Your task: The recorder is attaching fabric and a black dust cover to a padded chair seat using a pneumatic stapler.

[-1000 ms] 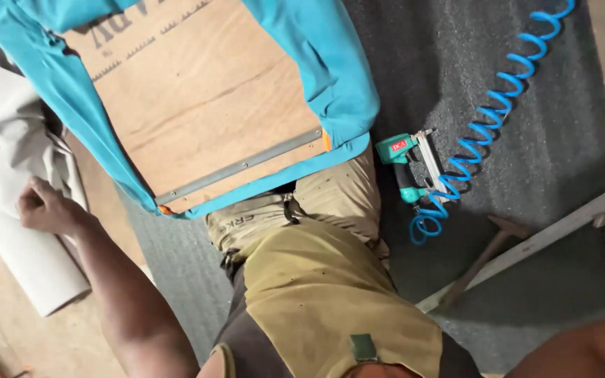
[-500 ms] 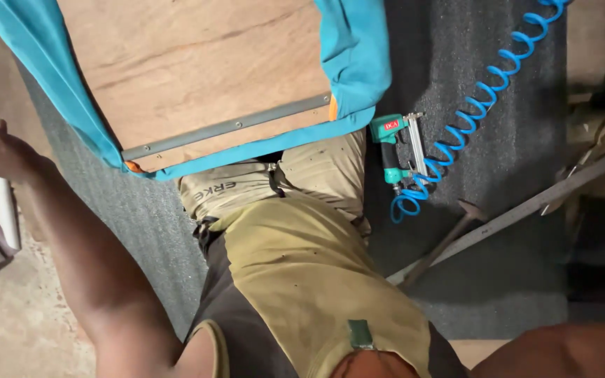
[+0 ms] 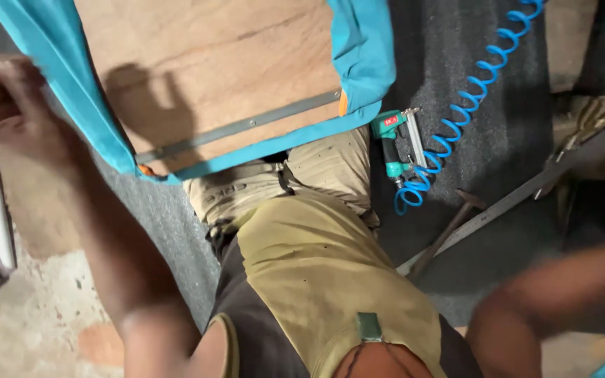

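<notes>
The left hand, blurred at the upper left of the frame, is touching the edge of the teal fabric wrapping the plywood panel (finger spread I cannot tell). The right forearm is blurring across the lower right, hand unseen. A green staple gun is lying right of centre on its blue coiled hose.

Khaki trousers, arms seemingly bare.

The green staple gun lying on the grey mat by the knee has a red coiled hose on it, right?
Not quite: the hose is blue, not red, as the head view shows. The rest holds: the green staple gun lies on the grey mat by the knee.
</notes>
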